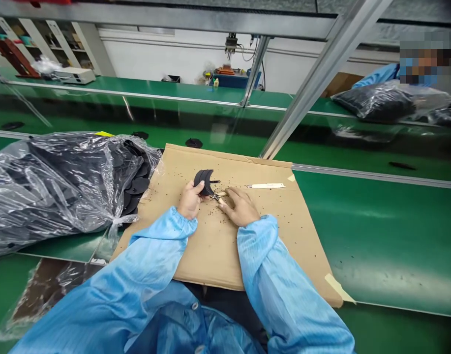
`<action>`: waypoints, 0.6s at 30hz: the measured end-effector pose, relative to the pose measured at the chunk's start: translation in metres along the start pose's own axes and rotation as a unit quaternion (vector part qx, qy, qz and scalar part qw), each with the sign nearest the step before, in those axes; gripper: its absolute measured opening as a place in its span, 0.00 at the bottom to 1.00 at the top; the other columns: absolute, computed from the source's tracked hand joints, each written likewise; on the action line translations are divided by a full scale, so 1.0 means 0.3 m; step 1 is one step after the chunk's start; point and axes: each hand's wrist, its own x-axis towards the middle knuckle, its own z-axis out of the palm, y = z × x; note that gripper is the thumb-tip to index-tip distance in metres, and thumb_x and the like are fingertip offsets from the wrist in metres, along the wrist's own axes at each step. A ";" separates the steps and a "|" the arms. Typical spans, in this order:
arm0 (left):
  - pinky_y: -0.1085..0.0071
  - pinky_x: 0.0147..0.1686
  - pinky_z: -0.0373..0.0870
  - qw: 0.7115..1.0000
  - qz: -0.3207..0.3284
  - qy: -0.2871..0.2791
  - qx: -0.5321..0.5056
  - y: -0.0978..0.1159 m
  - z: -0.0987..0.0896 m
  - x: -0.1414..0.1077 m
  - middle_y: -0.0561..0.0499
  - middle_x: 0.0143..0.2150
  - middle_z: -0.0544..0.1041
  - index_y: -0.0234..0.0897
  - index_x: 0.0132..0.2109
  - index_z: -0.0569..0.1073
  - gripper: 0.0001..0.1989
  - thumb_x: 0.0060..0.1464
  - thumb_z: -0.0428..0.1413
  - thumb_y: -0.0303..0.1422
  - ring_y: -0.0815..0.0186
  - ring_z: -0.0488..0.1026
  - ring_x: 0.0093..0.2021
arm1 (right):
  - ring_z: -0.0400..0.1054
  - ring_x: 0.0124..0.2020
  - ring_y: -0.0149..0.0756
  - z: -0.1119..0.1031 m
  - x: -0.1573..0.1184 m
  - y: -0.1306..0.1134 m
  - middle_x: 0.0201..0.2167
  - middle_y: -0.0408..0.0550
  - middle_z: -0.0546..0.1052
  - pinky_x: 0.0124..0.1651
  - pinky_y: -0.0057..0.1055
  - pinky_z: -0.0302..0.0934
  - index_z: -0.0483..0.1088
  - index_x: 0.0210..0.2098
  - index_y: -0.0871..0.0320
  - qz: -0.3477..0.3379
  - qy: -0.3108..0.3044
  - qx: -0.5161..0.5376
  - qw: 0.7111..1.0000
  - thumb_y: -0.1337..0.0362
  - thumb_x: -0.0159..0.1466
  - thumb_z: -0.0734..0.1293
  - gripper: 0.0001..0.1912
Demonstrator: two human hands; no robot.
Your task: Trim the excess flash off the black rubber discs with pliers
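Observation:
My left hand grips a black curved part with its thumb on the front face. In my right hand is a small pair of nippers with pale yellow handles, one by the thumb and one under the fingers. The metal jaws touch or nearly touch the lower edge of the black part; the exact contact is too small to tell. Both hands are above a brown cardboard sheet, strewn with tiny black bits. A white-handled, pen-like knife lies on the cardboard beyond my right hand.
A big clear plastic bag of black parts lies to the left, spilling some at its mouth. A green conveyor belt runs beneath the cardboard. A slanted metal post rises ahead. Across the line, a person sits behind another bag.

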 end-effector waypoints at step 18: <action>0.80 0.17 0.59 0.984 -0.130 -0.033 -0.114 0.037 -0.010 -0.002 0.53 0.25 0.71 0.34 0.33 0.67 0.09 0.48 0.61 0.28 0.74 0.68 0.22 | 0.67 0.45 0.44 -0.035 -0.003 -0.100 0.43 0.56 0.70 0.51 0.40 0.65 0.69 0.52 0.56 -0.015 0.181 0.060 0.981 0.49 0.63 0.64 0.24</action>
